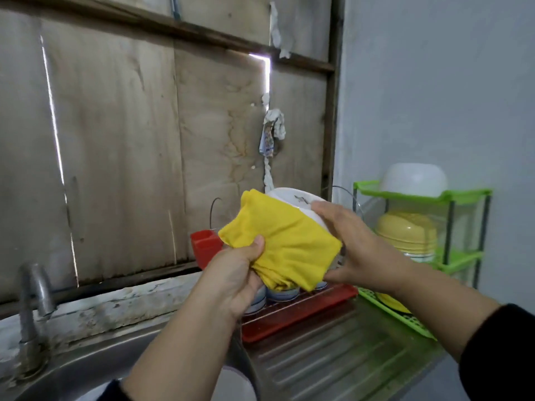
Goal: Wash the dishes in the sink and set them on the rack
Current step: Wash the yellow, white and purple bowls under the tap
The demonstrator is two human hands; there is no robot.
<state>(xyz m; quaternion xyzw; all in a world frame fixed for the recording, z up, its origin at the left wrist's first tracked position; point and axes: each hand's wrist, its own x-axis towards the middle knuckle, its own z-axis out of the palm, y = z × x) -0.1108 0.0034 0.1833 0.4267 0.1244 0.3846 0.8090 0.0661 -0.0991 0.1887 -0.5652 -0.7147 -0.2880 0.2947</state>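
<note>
Steel sink (95,369) lies below with one white dish (231,384) still inside; the red rack (301,316) already carries cups. Above the rack, the right hand (362,250) grips a white bowl (292,199), and the left hand (237,279) pinches a yellow cloth (289,244) over it. I judge this as wiping; next, lower the bowl carefully onto the rack

Behind your sink you've got a stained plywood wall (121,140) with daylight leaking through the gaps, and scraps of white rag (273,123) stuffed into the seam where the boards meet. A painted grey wall (434,82) takes up the right side. A dull metal tap (33,296) stands at the far left, its spout curving down. Along the back runs a grimy, chipped concrete ledge (121,302), sitting right under the plywood.
</note>
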